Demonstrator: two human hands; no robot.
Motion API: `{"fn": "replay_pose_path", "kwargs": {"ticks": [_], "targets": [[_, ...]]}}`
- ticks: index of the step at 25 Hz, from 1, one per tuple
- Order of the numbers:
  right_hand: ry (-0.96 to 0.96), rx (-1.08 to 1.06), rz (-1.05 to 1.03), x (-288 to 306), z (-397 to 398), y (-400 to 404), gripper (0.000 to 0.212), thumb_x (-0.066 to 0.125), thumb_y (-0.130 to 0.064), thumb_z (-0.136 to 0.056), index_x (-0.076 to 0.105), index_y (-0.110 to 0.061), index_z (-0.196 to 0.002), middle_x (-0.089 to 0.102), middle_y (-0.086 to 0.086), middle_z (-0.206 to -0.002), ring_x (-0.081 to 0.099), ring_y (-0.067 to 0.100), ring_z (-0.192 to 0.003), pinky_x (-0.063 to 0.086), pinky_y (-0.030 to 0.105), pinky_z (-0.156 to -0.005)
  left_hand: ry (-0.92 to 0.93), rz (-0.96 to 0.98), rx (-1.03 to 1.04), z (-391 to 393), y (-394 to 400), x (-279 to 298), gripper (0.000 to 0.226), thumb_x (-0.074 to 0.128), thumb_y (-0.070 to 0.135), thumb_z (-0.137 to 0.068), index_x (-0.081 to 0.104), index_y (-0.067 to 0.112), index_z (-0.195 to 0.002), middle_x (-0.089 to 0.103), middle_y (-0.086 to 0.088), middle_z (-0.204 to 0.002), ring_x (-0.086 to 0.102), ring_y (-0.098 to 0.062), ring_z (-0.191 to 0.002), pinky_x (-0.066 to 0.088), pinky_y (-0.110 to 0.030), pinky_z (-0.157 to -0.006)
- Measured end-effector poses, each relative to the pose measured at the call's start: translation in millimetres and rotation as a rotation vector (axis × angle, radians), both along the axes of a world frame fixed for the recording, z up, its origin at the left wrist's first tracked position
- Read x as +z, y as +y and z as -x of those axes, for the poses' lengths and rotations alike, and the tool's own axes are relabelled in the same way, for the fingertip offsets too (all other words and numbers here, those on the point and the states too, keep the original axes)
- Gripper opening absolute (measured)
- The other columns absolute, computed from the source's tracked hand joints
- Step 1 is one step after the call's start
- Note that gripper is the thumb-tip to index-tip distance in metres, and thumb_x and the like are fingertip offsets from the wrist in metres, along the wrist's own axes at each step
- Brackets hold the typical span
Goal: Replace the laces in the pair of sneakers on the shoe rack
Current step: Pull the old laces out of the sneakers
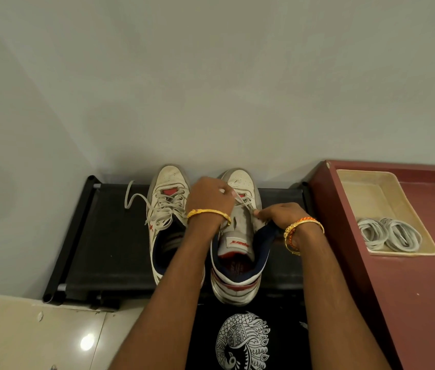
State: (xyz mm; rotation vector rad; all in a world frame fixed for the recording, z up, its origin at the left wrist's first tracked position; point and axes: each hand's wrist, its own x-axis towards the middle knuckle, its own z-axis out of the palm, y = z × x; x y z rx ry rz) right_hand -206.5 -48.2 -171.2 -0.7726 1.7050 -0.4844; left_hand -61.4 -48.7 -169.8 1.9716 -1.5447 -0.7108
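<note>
the left hand (pixel 211 194) sits just above centre frame, fingers curled, pinching the old lace (pixel 244 202) of the right sneaker (pixel 237 252) near the lower eyelets by the toe. the right hand (pixel 281 213) lies just right of it, fingers curled over the sneaker's upper edge, thumb and forefinger pinching the same lace where it crosses the tongue. the two hands are close together but not touching. each wrist carries a gold bangle; the right wrist also carries an orange thread band.

the right sneaker stands on the shoe rack (pixel 109 236), toe toward the wall, tongue pulled up, only a short run of lace visible near the toe. the left sneaker (pixel 165 214) stands just beside it, to the left in frame, still laced; its loose lace (pixel 133 198) trails out over the rack surface toward the left.

the rack is black, set against a grey wall (pixel 211 76) at centre frame. at right frame a maroon cabinet top (pixel 424 263) carries a beige tray (pixel 365 188); two coiled white laces (pixel 389 233) lie in the tray's near end. at lower left, glossy floor tile (pixel 37 337). at bottom centre, a black garment with a white peacock print (pixel 243 340).
</note>
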Motion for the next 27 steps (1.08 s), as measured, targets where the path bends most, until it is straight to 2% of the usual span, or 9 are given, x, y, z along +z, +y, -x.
{"fn": "replay_pose_path", "kwargs": {"ticks": [4,7,9,11,14,16,18,21,27], "targets": [[-0.007,-0.003,-0.007,0.1,0.6,-0.3,0.022,0.07,-0.009,-0.082,0.064,0.003,-0.1,0.059,0.008,-0.08,0.055,0.021,-0.07,0.046,0.031,-0.052,0.413,0.292,0.459,-26.5,-9.1,18.2,0.007,0.057,0.013,-0.088,0.063,0.01,-0.087,0.06,-0.01,-0.105,0.059,-0.019,-0.089,0.043,-0.016,-0.066],[0.027,0.011,0.041,-4.5,-0.7,-0.1,0.016,0.07,-0.009,-0.082,0.066,-0.001,-0.095,0.062,0.009,-0.085,0.057,0.022,-0.075,0.048,0.031,-0.055,0.648,0.356,0.614,-51.6,-8.3,28.5,0.003,0.054,0.015,-0.091,0.055,0.012,-0.092,0.061,-0.008,-0.106,0.059,-0.018,-0.093,0.053,-0.029,-0.079],[0.17,0.071,0.192,-11.0,-4.2,-2.5,0.01,0.07,-0.006,-0.079,0.068,-0.009,-0.088,0.066,0.011,-0.096,0.062,0.024,-0.085,0.053,0.033,-0.069,0.463,0.231,0.609,-53.3,-2.5,26.2,0.031,0.058,0.022,-0.088,0.05,0.009,-0.116,0.053,-0.011,-0.122,0.055,-0.021,-0.103,0.049,-0.036,-0.089],[0.356,0.188,0.357,-14.6,-12.6,-5.5,0.014,0.067,-0.007,-0.08,0.068,-0.017,-0.089,0.067,0.011,-0.103,0.063,0.025,-0.092,0.053,0.033,-0.081,0.133,0.021,0.469,-46.0,4.8,22.0,0.072,0.062,0.032,-0.084,0.026,0.01,-0.142,0.03,-0.013,-0.146,0.035,-0.031,-0.132,0.028,-0.049,-0.11],[0.604,0.517,0.471,-17.1,-33.4,-10.7,0.023,0.063,-0.018,-0.086,0.07,-0.02,-0.107,0.063,0.009,-0.114,0.058,0.028,-0.106,0.051,0.04,-0.092,-0.144,-0.165,0.098,-26.4,11.8,16.6,0.076,0.059,0.043,-0.082,0.024,0.016,-0.145,0.022,-0.012,-0.152,0.017,-0.03,-0.142,0.0,-0.051,-0.115],[0.753,0.654,0.436,-20.7,-42.4,-15.2,0.029,0.056,-0.019,-0.091,0.065,-0.019,-0.118,0.055,0.013,-0.124,0.049,0.032,-0.117,0.047,0.043,-0.096,-0.07,-0.268,-0.091,-12.9,15.1,11.5,0.069,0.054,0.05,-0.077,0.039,0.017,-0.136,0.042,-0.01,-0.141,0.037,-0.03,-0.131,0.02,-0.049,-0.114],[0.791,0.65,0.356,-23.0,-43.9,-18.6,0.031,0.051,-0.018,-0.094,0.063,-0.018,-0.123,0.049,0.015,-0.13,0.04,0.034,-0.123,0.042,0.044,-0.098,0.02,-0.331,-0.175,-2.1,20.2,6.1,0.062,0.053,0.045,-0.074,0.05,0.01,-0.126,0.056,-0.011,-0.125,0.052,-0.029,-0.114,0.042,-0.037,-0.097],[0.726,0.59,0.361,-25.2,-41.0,-18.2,0.026,0.062,-0.024,-0.089,0.068,-0.02,-0.114,0.047,0.015,-0.131,0.041,0.034,-0.123,0.042,0.042,-0.101,-0.127,-0.27,-0.164,3.2,24.0,-4.8,0.032,0.057,0.022,-0.084,0.061,0.002,-0.109,0.062,-0.016,-0.111,0.058,-0.031,-0.101,0.045,-0.033,-0.077],[0.522,0.197,0.471,-28.3,-32.4,-16.8,0.011,0.073,-0.02,-0.081,0.074,-0.013,-0.089,0.048,0.009,-0.109,0.054,0.023,-0.092,0.05,0.034,-0.087,-0.203,-0.304,-0.102,9.8,23.2,-10.5,0.035,0.052,0.026,-0.091,0.058,0.005,-0.118,0.054,-0.018,-0.124,0.055,-0.034,-0.111,0.046,-0.039,-0.089]]}}
